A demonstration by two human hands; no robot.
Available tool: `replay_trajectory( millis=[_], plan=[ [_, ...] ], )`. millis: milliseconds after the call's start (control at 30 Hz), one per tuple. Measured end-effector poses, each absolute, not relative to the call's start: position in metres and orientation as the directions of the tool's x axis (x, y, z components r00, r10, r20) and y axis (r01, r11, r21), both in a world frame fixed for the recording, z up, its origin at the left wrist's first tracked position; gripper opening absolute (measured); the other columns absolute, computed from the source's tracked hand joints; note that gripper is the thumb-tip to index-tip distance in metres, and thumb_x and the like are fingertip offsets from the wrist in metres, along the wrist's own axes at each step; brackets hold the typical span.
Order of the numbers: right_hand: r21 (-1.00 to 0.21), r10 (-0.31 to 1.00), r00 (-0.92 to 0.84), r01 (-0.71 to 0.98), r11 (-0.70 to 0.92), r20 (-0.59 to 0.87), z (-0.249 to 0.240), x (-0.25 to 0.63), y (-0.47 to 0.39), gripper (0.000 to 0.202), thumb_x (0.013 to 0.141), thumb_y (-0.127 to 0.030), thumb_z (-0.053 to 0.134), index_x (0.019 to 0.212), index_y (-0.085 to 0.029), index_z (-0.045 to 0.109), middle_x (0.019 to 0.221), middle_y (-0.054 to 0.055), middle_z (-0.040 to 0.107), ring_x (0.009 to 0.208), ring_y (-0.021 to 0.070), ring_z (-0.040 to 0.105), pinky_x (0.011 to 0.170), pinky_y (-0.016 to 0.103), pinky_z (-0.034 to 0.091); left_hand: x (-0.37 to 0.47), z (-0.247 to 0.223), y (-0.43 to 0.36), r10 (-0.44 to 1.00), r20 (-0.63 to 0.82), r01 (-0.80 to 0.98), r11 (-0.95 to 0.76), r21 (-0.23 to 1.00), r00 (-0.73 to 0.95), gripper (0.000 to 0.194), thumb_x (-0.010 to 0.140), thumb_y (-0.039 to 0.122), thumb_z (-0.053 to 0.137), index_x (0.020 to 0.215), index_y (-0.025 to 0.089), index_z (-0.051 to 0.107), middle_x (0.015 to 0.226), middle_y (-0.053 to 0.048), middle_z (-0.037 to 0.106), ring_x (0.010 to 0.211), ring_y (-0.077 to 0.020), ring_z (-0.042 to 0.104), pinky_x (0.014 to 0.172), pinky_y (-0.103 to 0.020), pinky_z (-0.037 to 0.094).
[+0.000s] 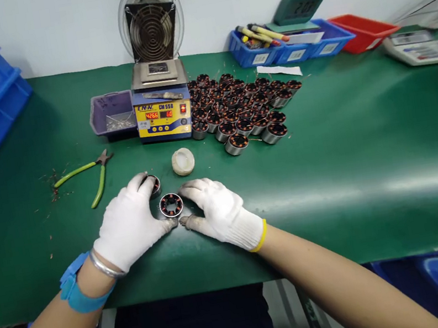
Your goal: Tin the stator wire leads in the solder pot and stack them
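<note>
Two motor stators, metal rings with copper windings, are between my white-gloved hands. The nearer stator lies face up on the green table. The other stator is partly hidden under the curled fingers of my left hand, which grip it, while the left thumb reaches toward the nearer ring. My right hand rests to the right of the nearer stator, its thumb and fingers apart, the fingertips at or very close to the ring's edge. A small round whitish container stands just beyond the hands.
Many stators crowd beside a yellow-fronted solder pot with a fan behind it. A purple tray adjoins the pot. Green-handled cutters lie left. Blue bins, a red bin and a scale stand farther back.
</note>
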State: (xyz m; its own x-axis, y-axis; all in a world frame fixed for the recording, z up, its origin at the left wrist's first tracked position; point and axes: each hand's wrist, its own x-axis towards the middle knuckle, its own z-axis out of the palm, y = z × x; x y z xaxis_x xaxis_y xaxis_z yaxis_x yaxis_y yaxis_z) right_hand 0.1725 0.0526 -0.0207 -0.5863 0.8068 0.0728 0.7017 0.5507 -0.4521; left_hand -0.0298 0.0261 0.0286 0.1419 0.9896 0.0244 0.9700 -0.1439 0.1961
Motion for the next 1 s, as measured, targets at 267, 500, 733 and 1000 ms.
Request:
replay_trajectory(
  millis=[267,500,733,1000],
  plan=[
    [-0.442,0.811,-0.578,0.705,0.554,0.095,-0.021,0.169,0.052,0.042,0.087,-0.039,0.067,0.123,-0.019,0.066,0.124,0.010,0.066,0.110,0.0291,0.060,0.096,0.042,0.048,-0.022,0.025,-0.006,0.994,0.098,0.991,-0.057,0.122,0.046,0.074,0.080,0.060,0.065,0.140,0.021,0.049,0.145,-0.012,0.055,0.115,-0.0330,0.067,0.085,-0.038,0.058],
    [-0.459,0.804,-0.585,0.687,0.563,0.111,-0.023,0.173,0.048,0.048,0.084,-0.040,0.071,0.126,-0.019,0.065,0.127,0.010,0.065,0.112,0.0295,0.060,0.097,0.043,0.048,-0.002,0.028,-0.012,1.000,0.015,1.000,0.000,-0.001,0.000,0.048,0.093,0.045,0.054,0.136,0.025,0.052,0.130,-0.010,0.063,0.085,-0.0262,0.074,0.059,-0.033,0.052],
    [-0.458,0.782,-0.612,0.665,0.590,0.117,-0.024,0.173,0.044,0.046,0.083,-0.040,0.070,0.124,-0.020,0.066,0.125,0.011,0.066,0.108,0.0300,0.062,0.093,0.043,0.050,-0.005,0.031,-0.023,1.000,-0.028,1.000,-0.012,0.020,0.012,0.054,0.092,0.049,0.055,0.141,0.026,0.049,0.133,-0.013,0.059,0.091,-0.0270,0.073,0.067,-0.034,0.056],
    [-0.449,0.775,-0.624,0.668,0.593,0.096,-0.023,0.172,0.042,0.047,0.082,-0.039,0.070,0.125,-0.020,0.066,0.127,0.009,0.066,0.108,0.0300,0.062,0.093,0.042,0.050,-0.025,0.016,-0.009,0.992,0.020,0.972,-0.123,0.200,0.121,0.059,0.088,0.038,0.061,0.142,0.020,0.046,0.139,-0.012,0.058,0.119,-0.0287,0.065,0.093,-0.037,0.056]
  ],
)
